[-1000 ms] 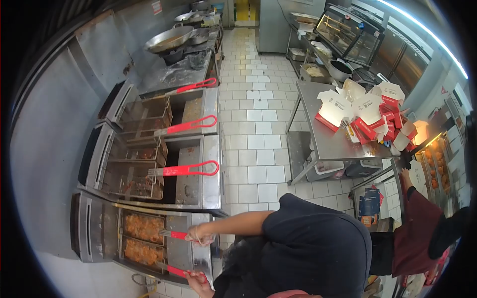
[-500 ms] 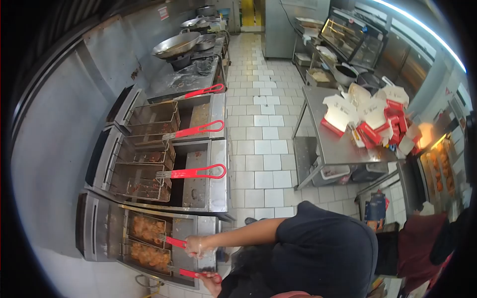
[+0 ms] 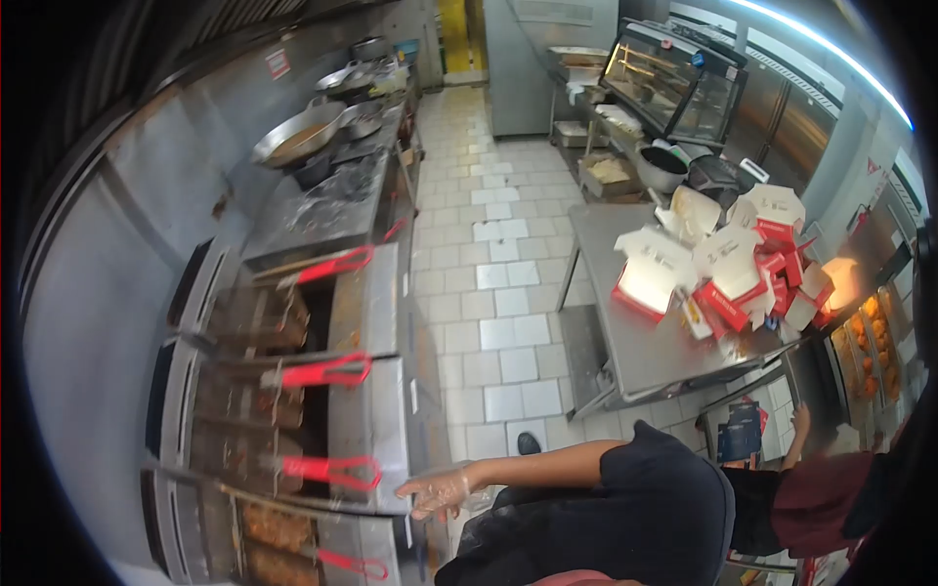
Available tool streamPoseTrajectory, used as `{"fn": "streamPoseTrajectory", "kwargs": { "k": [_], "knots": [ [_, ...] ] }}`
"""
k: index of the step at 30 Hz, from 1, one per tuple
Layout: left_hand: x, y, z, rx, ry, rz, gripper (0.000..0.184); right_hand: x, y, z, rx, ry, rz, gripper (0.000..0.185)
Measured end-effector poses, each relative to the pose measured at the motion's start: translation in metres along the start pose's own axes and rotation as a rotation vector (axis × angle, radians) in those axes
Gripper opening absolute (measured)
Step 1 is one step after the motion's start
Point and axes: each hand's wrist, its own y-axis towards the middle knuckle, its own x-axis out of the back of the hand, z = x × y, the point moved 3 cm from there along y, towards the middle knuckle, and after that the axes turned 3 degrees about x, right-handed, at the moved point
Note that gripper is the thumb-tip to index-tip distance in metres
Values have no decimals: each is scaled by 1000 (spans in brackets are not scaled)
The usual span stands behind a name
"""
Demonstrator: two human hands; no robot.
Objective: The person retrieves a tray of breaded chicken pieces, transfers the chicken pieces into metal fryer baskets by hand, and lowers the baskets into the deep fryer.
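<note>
Grip of right hand (image 3: 435, 491): open, fingers loosely spread, clear plastic film around hand and wrist. Held nothing visible. Hung by the outer edge of the fryers (image 3: 383, 435); could not tell if touching. Left hand out of view, so could not tell its grip.

Nearest to right hand: red loop handle (image 3: 337, 472) of a wire basket (image 3: 234, 451), sticking out over the fryer rim toward the fingers. Counted two more red handles farther up the row, plus a lower handle (image 3: 354, 565) at bottom of view, on the fryer section with browned food pieces (image 3: 277, 527).

Across the tiled floor (image 3: 503, 293), saw a steel bench (image 3: 606, 256) with a pile of red and white boxes (image 3: 728, 269), flaps open. Dark print on white flaps, pale lettering on red sides, too small to read. Same for the red and white wall sign (image 3: 278, 63).

Beyond the fryers, a wok (image 3: 298, 137) on a side counter (image 3: 337, 200). At right, a co-worker (image 3: 821, 498) in maroon and black, near lit trays (image 3: 865, 347) of golden food.
</note>
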Motion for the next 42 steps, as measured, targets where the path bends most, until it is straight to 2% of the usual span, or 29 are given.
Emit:
{"fn": "streamPoseTrajectory", "kwargs": {
  "k": [2, 3, 5, 6, 8, 9, 11, 15, 17, 18, 21, 23, 24, 26, 27, 29, 33, 35, 39, 42],
  "knots": [
    [-81, 0, 27, 52, 78, 114, 30, 69, -62, 33, 152, -16, -57, 89],
    [-124, -2, 37, 77, 127, 170, 30, 106, -91, 40, 152, -11, -81, 89],
    [-201, -3, 54, 107, 221, 282, 30, 175, -136, 52, 301, -181, -354, 86],
    [-237, -4, 61, 119, 268, 333, 30, 201, -152, 50, 310, -165, -377, 86],
    [-303, -3, 75, 148, 348, 423, 30, 257, -192, 56, 429, -240, -731, 85],
    [-333, -2, 81, 163, 382, 459, 30, 278, -210, 56, 416, -244, -744, 85],
    [-383, 4, 95, 191, 458, 510, 31, 307, -242, 59, 333, 133, -747, 85],
    [-477, 27, 131, 237, 585, 563, 31, 394, -267, 27, 252, 217, -854, 79],
    [-527, 44, 153, 269, 645, 580, 31, 457, -292, 12, 207, -189, -1167, 68],
    [-553, 54, 166, 287, 677, 586, 31, 493, -310, 3, 138, -267, -1391, 66],
    [-642, 83, 203, 348, 775, 602, 31, 609, -359, -77, -169, -641, -2057, 63],
    [-710, 104, 226, 386, 845, 615, 31, 665, -402, -104, -519, -811, -1921, 73],
    [-745, 117, 237, 406, 879, 620, 31, 687, -414, -110, -534, -806, -1943, 73],
    [-810, 143, 256, 443, 958, 626, 31, 725, -417, -128, -894, -716, -1871, 81],
    [-838, 155, 263, 461, 997, 627, 31, 738, -414, -125, -914, -695, -1878, 81],
    [-893, 178, 276, 491, 1076, 634, 31, 754, -408, -103, -1072, -753, -1716, 86],
    [-974, 217, 294, 520, 1191, 663, 31, 777, -403, -81, -1188, -596, -1604, 86],
    [-997, 235, 296, 518, 1245, 688, 31, 775, -396, -79, -1172, -601, -1656, 85],
    [-1037, 250, 304, 519, 1300, 736, 31, 781, -392, -85, -1280, -613, -1636, 85],
    [-1061, 247, 307, 504, 1309, 763, 31, 782, -390, -87, -1247, -583, -1707, 81]
  ]
}}
